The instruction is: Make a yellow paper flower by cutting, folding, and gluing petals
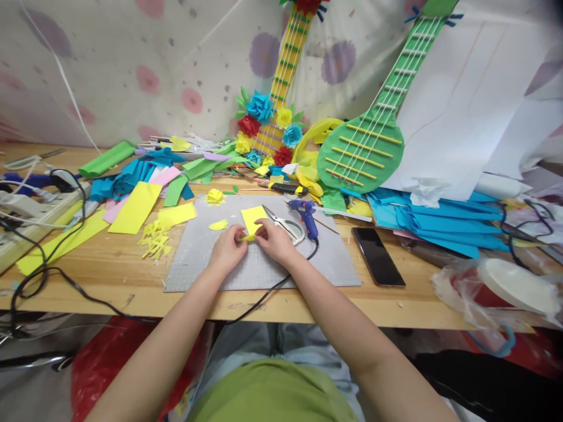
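Note:
Over the middle of the grey cutting mat (193,272), my left hand (229,247) and my right hand (273,239) pinch a small yellow paper piece (248,238) between their fingertips. Just beyond it lies a yellow paper rectangle (252,218), partly behind my right fingers. White-handled scissors (295,230) rest beside my right hand, blades pointing away to the left. A blue glue gun (305,217) lies to the right of them. Left of my hands are a loose yellow petal shape (218,225) and a yellow paper flower (215,197).
Yellow paper scraps (156,239) and a power strip (39,225) with tangled cords lie left. A black phone (377,256) and blue crepe paper (440,220) lie right. Behind stand a green paper instrument (360,149) and a yellow flowered one (285,64). The glue gun's cord (268,293) crosses the mat.

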The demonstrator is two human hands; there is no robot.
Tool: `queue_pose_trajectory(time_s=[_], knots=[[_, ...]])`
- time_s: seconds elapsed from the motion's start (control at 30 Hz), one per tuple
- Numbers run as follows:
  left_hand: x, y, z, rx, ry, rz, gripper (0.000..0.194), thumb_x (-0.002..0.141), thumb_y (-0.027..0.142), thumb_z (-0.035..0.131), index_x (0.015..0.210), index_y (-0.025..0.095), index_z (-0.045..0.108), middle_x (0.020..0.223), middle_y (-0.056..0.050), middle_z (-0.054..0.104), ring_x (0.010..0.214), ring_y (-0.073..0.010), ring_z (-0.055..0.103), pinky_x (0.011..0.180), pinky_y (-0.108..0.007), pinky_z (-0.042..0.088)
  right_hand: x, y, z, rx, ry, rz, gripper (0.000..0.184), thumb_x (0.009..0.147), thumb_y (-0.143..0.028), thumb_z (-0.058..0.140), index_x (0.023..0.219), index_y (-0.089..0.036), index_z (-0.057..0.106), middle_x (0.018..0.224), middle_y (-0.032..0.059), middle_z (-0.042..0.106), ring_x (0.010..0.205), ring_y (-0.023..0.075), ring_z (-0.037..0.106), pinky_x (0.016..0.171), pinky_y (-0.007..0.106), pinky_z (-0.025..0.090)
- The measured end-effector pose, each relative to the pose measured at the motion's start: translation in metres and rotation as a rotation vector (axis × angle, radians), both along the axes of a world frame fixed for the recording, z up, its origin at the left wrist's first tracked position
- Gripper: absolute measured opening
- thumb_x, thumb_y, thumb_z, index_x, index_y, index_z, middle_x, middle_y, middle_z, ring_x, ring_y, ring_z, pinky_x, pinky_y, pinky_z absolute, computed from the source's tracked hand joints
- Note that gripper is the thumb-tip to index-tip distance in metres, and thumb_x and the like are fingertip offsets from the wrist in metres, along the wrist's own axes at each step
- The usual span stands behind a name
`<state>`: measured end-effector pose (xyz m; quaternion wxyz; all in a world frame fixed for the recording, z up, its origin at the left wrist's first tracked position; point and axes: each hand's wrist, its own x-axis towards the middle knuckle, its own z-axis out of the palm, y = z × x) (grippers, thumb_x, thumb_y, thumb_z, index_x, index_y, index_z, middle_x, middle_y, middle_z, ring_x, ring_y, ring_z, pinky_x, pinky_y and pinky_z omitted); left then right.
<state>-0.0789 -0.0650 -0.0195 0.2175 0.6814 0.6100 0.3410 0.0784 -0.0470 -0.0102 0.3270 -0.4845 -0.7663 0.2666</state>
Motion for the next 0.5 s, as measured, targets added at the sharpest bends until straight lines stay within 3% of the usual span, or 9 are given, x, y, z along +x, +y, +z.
queue_pose_trajectory(time_s=[0.5], knots=[[0.0025, -0.003, 0.0062, -0.017, 0.016, 0.006, 0.027, 0.07, 0.017, 0.05, 0.097, 0.02, 0.054, 0.078, 0.0, 0.061, 0.07, -0.0136, 0.056, 0.067, -0.026, 0.044, -0.0023, 0.0014, -0.0013, 0.042, -0.045, 0.021, 0.038, 0.071, -0.011, 0.053, 0.107, -0.021, 0.048, 0.094, 0.0017, 0.064, 0.07, 0.0106, 0.057, 0.068, 0.024, 0.043]])
